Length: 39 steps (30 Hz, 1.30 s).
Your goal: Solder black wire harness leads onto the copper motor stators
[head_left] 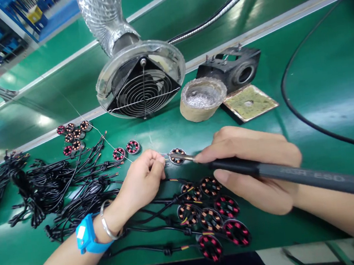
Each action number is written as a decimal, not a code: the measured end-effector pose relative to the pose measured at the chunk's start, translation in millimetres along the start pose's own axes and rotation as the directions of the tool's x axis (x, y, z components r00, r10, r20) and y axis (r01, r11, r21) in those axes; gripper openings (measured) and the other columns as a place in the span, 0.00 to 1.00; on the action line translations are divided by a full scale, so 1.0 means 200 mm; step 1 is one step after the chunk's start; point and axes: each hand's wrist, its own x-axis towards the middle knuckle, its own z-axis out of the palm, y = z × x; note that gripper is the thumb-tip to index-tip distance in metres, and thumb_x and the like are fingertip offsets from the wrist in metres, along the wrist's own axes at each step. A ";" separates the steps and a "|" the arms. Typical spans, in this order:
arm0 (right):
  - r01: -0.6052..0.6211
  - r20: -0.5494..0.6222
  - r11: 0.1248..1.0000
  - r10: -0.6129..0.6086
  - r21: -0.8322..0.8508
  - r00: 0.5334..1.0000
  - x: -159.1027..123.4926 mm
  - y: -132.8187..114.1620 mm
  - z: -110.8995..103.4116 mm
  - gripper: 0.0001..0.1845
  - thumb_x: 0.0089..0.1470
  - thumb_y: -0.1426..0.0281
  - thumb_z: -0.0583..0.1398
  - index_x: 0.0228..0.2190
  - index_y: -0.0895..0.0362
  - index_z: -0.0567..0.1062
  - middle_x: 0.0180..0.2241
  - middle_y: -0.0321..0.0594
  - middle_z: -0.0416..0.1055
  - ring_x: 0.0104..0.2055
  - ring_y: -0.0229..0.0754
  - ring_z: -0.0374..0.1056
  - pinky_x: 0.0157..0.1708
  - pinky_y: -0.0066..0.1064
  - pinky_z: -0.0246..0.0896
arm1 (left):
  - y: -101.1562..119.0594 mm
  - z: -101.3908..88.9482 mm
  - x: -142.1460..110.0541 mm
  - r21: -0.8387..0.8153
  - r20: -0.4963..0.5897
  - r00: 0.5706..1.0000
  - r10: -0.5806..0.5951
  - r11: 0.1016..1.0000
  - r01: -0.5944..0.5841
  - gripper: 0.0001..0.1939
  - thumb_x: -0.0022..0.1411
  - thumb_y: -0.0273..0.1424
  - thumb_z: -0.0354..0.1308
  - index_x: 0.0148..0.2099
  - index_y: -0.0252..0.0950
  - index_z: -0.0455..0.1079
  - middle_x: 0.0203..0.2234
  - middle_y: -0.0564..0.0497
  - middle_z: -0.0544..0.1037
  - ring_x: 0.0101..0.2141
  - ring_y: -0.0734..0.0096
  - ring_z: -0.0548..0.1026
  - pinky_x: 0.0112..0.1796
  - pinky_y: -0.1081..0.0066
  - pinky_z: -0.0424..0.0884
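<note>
While iron is gripped in curled right hand, wire is pinched in left hand; coil, on surface at iron's tip, seems light, fragile, best held by rim.

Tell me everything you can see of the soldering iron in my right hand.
The soldering iron is long and pen-like: a slender metal tip, a black front grip that looks like rubber or plastic, and a grey rear part printed with pale letters, "ESD" among them. It slants across the picture, tip pointing left, its rear running out at the right edge. Your right hand holds it between thumb and fingers. The tip overlaps a copper-wound coil; whether they touch is unclear.
</note>
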 end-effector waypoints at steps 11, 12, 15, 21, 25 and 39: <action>0.033 0.052 0.994 -0.028 -0.100 0.998 -0.01 0.10 0.14 0.14 0.60 0.78 0.57 0.47 0.57 0.74 0.31 0.35 0.75 0.27 0.33 0.69 0.29 0.22 0.65 | -0.02 -0.02 -0.01 0.037 0.077 0.997 -0.003 0.999 0.001 0.18 0.70 0.40 0.43 0.30 0.37 0.62 0.24 0.56 0.67 0.27 0.73 0.63 0.31 0.72 0.59; 0.057 0.073 0.995 -0.050 -0.088 0.996 -0.01 0.12 0.16 0.13 0.60 0.78 0.56 0.45 0.58 0.75 0.29 0.35 0.74 0.26 0.33 0.68 0.28 0.22 0.64 | -0.02 -0.03 -0.01 0.048 0.089 0.996 -0.005 0.999 0.001 0.19 0.70 0.41 0.43 0.30 0.37 0.62 0.24 0.55 0.66 0.28 0.72 0.63 0.32 0.71 0.59; 0.144 0.080 0.988 -0.139 -0.062 0.987 -0.01 0.17 0.21 0.13 0.63 0.76 0.54 0.44 0.59 0.76 0.24 0.32 0.68 0.23 0.32 0.64 0.23 0.23 0.58 | -0.03 -0.04 0.00 0.060 0.111 0.994 0.012 0.998 -0.018 0.19 0.70 0.41 0.42 0.29 0.37 0.62 0.25 0.55 0.66 0.28 0.71 0.63 0.32 0.71 0.59; 0.152 0.016 0.967 -0.152 -0.205 0.988 -0.01 0.18 0.24 0.13 0.60 0.74 0.54 0.42 0.55 0.77 0.24 0.33 0.67 0.22 0.33 0.63 0.22 0.23 0.58 | -0.02 -0.06 -0.01 0.138 0.156 0.986 0.058 0.987 -0.080 0.20 0.70 0.44 0.41 0.31 0.38 0.62 0.27 0.53 0.67 0.30 0.68 0.65 0.34 0.70 0.60; 0.052 0.037 0.997 -0.050 -0.056 0.998 -0.01 0.16 0.23 0.13 0.56 0.76 0.55 0.42 0.58 0.76 0.33 0.39 0.75 0.29 0.36 0.71 0.30 0.25 0.68 | -0.03 -0.06 -0.01 0.207 0.141 0.989 0.046 0.976 -0.075 0.19 0.71 0.44 0.41 0.33 0.38 0.60 0.27 0.54 0.66 0.30 0.68 0.65 0.35 0.69 0.60; 0.085 0.070 0.996 -0.083 -0.024 0.994 0.00 0.11 0.23 0.12 0.59 0.80 0.54 0.42 0.59 0.73 0.35 0.39 0.75 0.34 0.33 0.71 0.36 0.23 0.68 | -0.06 -0.04 0.03 -0.083 0.239 0.971 0.005 0.996 0.015 0.18 0.68 0.40 0.45 0.29 0.35 0.63 0.21 0.56 0.64 0.23 0.75 0.59 0.27 0.74 0.57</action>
